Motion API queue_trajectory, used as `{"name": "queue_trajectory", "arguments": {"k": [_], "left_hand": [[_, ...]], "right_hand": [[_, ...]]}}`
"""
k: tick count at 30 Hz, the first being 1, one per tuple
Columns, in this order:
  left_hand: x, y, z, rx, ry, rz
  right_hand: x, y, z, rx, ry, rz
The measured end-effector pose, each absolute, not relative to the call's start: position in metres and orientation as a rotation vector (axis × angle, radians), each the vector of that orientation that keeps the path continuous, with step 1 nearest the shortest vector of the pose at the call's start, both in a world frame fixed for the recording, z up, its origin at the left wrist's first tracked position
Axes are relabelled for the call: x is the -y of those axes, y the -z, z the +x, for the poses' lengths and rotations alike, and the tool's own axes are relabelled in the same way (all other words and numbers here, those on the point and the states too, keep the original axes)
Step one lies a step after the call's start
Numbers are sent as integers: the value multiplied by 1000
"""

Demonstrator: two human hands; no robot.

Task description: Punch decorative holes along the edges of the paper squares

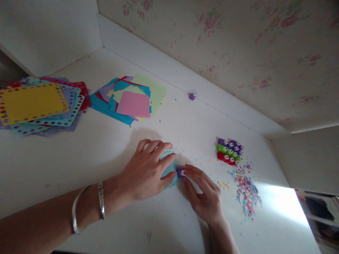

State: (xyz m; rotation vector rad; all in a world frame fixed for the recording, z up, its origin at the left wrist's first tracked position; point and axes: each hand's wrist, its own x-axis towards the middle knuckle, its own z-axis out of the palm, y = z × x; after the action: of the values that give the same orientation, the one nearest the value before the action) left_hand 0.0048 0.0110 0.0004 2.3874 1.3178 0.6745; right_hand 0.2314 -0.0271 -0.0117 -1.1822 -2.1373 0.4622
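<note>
A light blue paper card (169, 168) lies on the white table, with small punched shapes along its top edge. My left hand (149, 169) rests over the card with its fingers spread and bent, covering its left part. The left thumb and index finger reach towards the card's right edge. At that edge, a small purple craft punch (180, 172) with a white button is pinched between the fingers of my right hand (202, 192). How far the card sits inside the punch is hidden.
Purple, green and red punches (230, 151) stand grouped at right, near scattered confetti (246, 192). Another purple punch (192, 96) stands by the back ledge. Left lie loose coloured paper sheets (135, 104) and a pile of cards with punched borders (34, 102).
</note>
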Motion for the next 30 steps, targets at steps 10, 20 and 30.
{"name": "queue_trajectory", "arguments": {"k": [10,20,30], "left_hand": [[-3,13,10,-1223,-586,2330],[-2,13,11,-1230,-631,2305],[-2,13,11,-1217,-669,2279]], "right_hand": [[26,19,233,2136,-448,-1121],[26,20,232,2158,-421,-1089],[25,21,232,2158,-434,-1104]]}}
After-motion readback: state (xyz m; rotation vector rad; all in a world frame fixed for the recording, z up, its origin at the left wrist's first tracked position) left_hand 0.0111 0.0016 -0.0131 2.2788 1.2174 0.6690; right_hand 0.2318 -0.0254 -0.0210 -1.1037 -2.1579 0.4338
